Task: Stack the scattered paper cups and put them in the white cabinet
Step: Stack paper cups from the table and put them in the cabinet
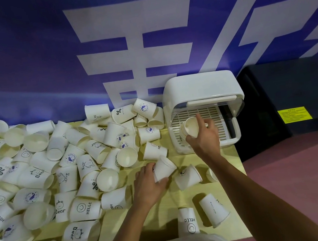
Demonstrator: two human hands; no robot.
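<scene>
Right hand (204, 136) grasps a short nested stack of cups (190, 128) over the slatted floor of the white cabinet (201, 88) at two o'clock on the bench (156, 223), probably setting it inside. Left hand (148, 182) grips one tapered paper cup (164, 170) at centre, likely next to nest. Thin, smooth printed cups (35, 176) litter the nine o'clock side.

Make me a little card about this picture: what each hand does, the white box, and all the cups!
Cabinet: white plastic cabinet, front open, slatted floor
Left hand: grips single white paper cup
Right hand: holds short stack of white paper cups inside the cabinet
Table: pale yellow tabletop
Remaining: big heap of loose white paper cups, mostly on their sides
</scene>
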